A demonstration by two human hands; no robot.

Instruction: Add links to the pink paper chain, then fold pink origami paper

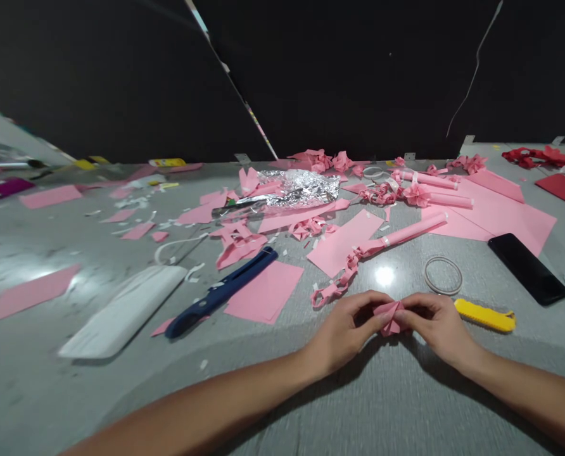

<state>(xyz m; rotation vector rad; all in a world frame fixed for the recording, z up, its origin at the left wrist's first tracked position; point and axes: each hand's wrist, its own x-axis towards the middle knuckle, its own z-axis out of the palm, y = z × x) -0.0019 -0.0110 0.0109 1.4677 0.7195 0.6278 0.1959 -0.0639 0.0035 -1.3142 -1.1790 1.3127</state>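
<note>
Between my two hands is a small folded piece of pink paper [391, 318], creased like a fan. My left hand [346, 329] pinches its left side with thumb and fingers. On its right side my right hand [439, 326] is closed in a similar pinch. A pink paper chain [344, 277] joined to a rolled paper tube [418, 232] lies just beyond the hands. Near my right hand are a yellow cutter [484, 315] and a thin silver ring [443, 275].
A black phone [528, 269] lies at right. Left of the hands are a dark blue tool [220, 292], pink sheets [266, 292] and a white flat object [123, 311]. Crinkled clear plastic [306, 188] and paper scraps spread toward the black wall [339, 82].
</note>
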